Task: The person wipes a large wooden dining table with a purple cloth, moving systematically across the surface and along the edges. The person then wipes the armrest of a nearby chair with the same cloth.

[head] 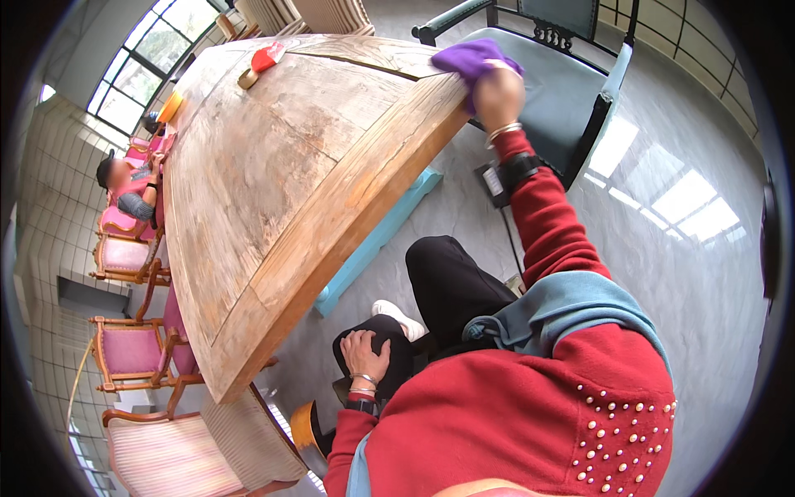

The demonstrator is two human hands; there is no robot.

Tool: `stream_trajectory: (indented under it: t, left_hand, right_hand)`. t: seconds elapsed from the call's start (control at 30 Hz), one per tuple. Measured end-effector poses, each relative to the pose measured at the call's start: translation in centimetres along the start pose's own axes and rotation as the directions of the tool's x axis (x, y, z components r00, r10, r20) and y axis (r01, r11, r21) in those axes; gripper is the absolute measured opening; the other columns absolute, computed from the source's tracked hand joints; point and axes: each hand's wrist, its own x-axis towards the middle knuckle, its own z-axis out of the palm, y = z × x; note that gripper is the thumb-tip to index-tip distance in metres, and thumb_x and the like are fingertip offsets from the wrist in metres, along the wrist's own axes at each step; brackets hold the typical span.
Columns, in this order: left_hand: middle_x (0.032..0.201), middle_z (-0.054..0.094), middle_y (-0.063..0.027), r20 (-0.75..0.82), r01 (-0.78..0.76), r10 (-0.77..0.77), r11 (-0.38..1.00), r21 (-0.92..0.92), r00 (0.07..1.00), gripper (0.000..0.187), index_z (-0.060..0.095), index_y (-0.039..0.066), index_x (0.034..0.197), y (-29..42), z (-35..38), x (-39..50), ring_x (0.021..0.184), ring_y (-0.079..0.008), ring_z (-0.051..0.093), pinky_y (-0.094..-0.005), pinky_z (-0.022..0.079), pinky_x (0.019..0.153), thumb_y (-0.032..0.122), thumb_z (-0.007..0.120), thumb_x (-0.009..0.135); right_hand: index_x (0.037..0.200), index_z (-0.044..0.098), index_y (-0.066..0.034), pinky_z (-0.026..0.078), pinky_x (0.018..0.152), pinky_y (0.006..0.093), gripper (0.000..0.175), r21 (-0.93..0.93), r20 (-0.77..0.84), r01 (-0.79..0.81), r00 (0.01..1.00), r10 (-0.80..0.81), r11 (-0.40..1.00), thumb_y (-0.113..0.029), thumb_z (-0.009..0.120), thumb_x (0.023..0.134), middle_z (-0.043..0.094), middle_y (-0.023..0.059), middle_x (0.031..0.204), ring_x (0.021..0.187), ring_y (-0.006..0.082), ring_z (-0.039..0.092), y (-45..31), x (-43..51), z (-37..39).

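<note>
My right hand (499,98) grips a purple cloth (475,59) at the far right corner of a weathered wooden table (267,168). Part of the cloth lies over the table's edge. The hand is somewhat blurred. Resting on my knee in black trousers, my left hand (365,355) holds nothing, its fingers a little spread. On the far part of the tabletop lie a red object (267,57) and a small tan roll (247,79), perhaps tape.
A dark chair with grey-blue upholstery (546,87) stands by the right corner. Pink chairs (127,351) and a striped chair (174,456) line the left side, where a person in a dark cap sits. A turquoise table base (372,242) shows below.
</note>
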Motion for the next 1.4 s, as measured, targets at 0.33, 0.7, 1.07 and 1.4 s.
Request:
stream_trajectory:
  t: [0.33, 0.7, 1.07, 1.4]
  left_hand:
    - [0.099, 0.065, -0.0075, 0.010, -0.006, 0.005, 0.997, 0.081, 1.000, 0.026, 0.066, 0.012, 0.094, 0.6, 0.2, 0.3, 0.109, -0.0298, 0.057, -0.0511, 0.033, 0.111, 0.032, 0.075, 0.080]
    - [0.098, 0.071, -0.0066, 0.010, 0.186, -0.197, 0.904, -0.384, 0.980, 0.028, 0.070, 0.010, 0.096, -0.4, -0.8, -0.1, 0.104, -0.0257, 0.064, -0.0457, 0.039, 0.109, 0.032, 0.077, 0.081]
    - [0.088, 0.066, 0.0040, -0.157, -0.054, -0.519, 0.207, -0.977, 0.840, 0.025, 0.070, 0.001, 0.101, 1.7, -11.9, -2.6, 0.083, -0.0088, 0.059, -0.0276, 0.050, 0.071, 0.026, 0.071, 0.096]
    - [0.095, 0.074, -0.0021, -0.369, 0.007, -0.698, 0.472, -0.882, 0.613, 0.020, 0.074, -0.001, 0.104, 0.9, -17.8, -8.5, 0.085, -0.0107, 0.067, -0.0246, 0.052, 0.075, 0.018, 0.069, 0.097]
  right_hand:
    - [0.105, 0.070, -0.0057, 0.053, 0.084, 0.0403, 0.025, 0.545, 0.449, -0.020, 0.851, -0.271, 0.838, -0.007, 0.061, 0.082, 0.070, 0.0131, 0.103, 0.096, 0.0340, 0.065, -13.1, -2.4, -0.5]
    - [0.098, 0.067, -0.0097, 0.043, 0.079, 0.0422, 0.027, 0.677, 0.441, 0.277, 0.589, -0.677, 0.682, -0.009, 0.066, 0.071, 0.061, 0.0066, 0.096, 0.090, 0.0285, 0.057, -28.6, -14.4, -5.8]
    - [0.107, 0.065, -0.0005, 0.054, 0.071, 0.0481, 0.030, 0.712, 0.671, -0.451, 0.213, -0.710, 0.538, -0.008, 0.071, 0.079, 0.065, 0.0187, 0.096, 0.080, 0.0400, 0.066, -32.3, -25.8, -13.6]
    - [0.101, 0.069, -0.0013, 0.055, 0.071, 0.0416, 0.017, 0.676, 0.472, -0.561, -0.169, -0.865, 0.478, -0.015, 0.068, 0.090, 0.070, 0.0183, 0.090, 0.081, 0.0363, 0.069, -31.2, -26.3, -13.9]
